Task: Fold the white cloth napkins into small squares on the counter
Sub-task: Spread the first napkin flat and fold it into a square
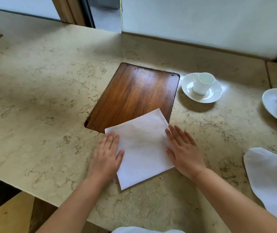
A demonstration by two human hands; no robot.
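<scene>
Folded white napkin (142, 147) lies flat on the marbled desk (41, 98), directly in front of you, its far corner overlapping the wooden inset panel (134, 95). Your left hand (106, 157) rests palm-down on the napkin's left edge, fingers together and extended; your right hand (184, 152) lies flat along the right edge, fingertips on the cloth, palm mostly on the desk. Neither grip is closed on anything: both hands are spread flat, pressing rather than pinching. Judgement: the cloth is thin, light and limp; it will hold a crease only if pressed, and it may slide on the polished stone if pushed sideways. Present shape is a rough square, still fairly large, so at least one more fold seems needed. For that fold, pinch two neighbouring corners between thumb and forefinger, carry them over to the opposite edge, match the hems, then smooth from the crease outward. Keep one palm anchoring the cloth while the other lifts. A second, unfolded white cloth (272, 182) lies bunched at the right, well apart. A white cup (203, 83) on its saucer (213, 95) stands beyond the right hand, another cup and saucer (275, 105) at the far right edge; both fragile, so keep sweeping motions short.
</scene>
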